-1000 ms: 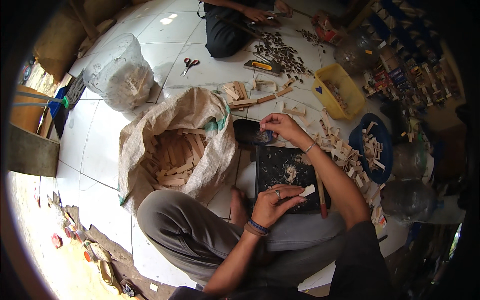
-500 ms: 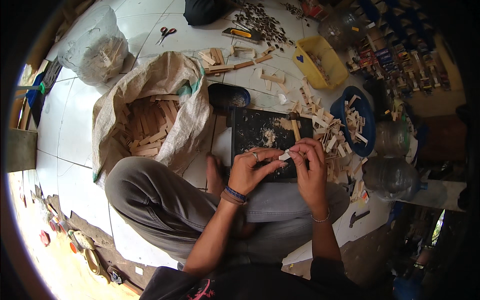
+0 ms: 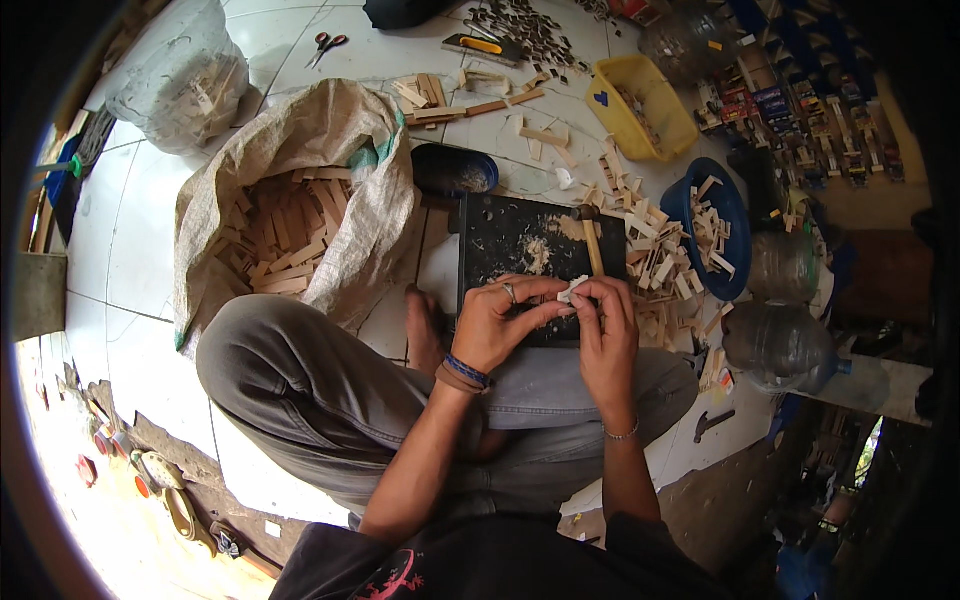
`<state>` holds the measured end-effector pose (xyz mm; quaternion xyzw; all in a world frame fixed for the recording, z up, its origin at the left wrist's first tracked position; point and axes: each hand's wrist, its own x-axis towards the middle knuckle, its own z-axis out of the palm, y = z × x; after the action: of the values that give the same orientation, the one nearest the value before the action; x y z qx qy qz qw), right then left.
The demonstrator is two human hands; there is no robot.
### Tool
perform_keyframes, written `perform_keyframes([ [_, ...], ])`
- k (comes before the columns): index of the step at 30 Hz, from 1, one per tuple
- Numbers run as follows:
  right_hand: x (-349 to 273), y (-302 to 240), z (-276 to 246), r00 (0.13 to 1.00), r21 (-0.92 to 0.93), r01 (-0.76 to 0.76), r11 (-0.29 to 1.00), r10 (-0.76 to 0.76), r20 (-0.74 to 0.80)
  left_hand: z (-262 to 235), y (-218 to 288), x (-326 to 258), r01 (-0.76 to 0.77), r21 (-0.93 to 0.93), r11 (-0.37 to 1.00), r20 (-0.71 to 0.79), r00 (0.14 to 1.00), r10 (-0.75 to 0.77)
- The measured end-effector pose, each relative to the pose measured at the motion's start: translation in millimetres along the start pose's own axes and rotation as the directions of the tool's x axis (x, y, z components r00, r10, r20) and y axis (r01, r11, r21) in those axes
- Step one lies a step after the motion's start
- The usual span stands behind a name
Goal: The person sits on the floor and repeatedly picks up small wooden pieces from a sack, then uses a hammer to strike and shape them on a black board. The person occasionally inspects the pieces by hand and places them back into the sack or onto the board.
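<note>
A small, pale, block-like piece (image 3: pixel 570 291) is pinched between my two hands, and the fingers partly cover it. My left hand (image 3: pixel 497 322), with a ring and wristbands, grips its left side with thumb and forefinger. On the other side, the fingertips of my right hand (image 3: pixel 606 322) close on the same piece. Both hands hover over the near edge of a black board (image 3: pixel 492 228) dusted with wood shavings. A hammer (image 3: pixel 593 248) with a wooden handle rests on that board, just beyond my right hand.
Left of the board stands a woven sack (image 3: pixel 385 215) full of wooden strips. Loose wood pieces (image 3: pixel 655 250) lie right of it, beside a blue basin (image 3: pixel 745 235) and a yellow tub (image 3: pixel 690 130). Scissors (image 3: pixel 325 47) lie far left; another hammer (image 3: pixel 712 424) lies near my right knee.
My right hand has turned slightly and drawn closer to the left one. The pale piece is now tilted differently between the fingers. The whole view has shifted a little.
</note>
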<state>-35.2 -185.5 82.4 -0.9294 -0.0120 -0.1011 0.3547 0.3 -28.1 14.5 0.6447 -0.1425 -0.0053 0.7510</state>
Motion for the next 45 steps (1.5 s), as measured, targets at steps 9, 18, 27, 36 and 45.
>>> perform_keyframes([
  [9,2.3,-0.6,1.3,0.999,-0.042,0.040,0.998,-0.040,0.000,-0.2,-1.4,0.1,-0.003,0.006,1.000,0.000,1.000,0.003],
  [18,3.9,1.7,-1.1,0.982,-0.184,0.187,0.965,-0.176,0.073,-0.5,-2.0,-0.4,0.016,-0.010,1.000,0.000,1.000,-0.016],
  [27,8.6,7.6,2.0,0.953,-0.237,0.302,0.923,-0.291,0.084,0.4,-3.5,-0.5,0.024,-0.078,0.997,-0.016,1.000,-0.025],
  [36,8.4,11.1,2.8,0.929,-0.280,0.371,0.886,-0.357,0.102,-0.1,-8.5,-0.2,0.010,-0.079,0.997,0.006,1.000,-0.010],
  [45,15.9,0.9,-15.6,0.937,-0.178,0.338,0.924,-0.313,0.151,0.1,-1.5,-0.3,0.101,-0.033,0.994,0.029,0.995,-0.100],
])
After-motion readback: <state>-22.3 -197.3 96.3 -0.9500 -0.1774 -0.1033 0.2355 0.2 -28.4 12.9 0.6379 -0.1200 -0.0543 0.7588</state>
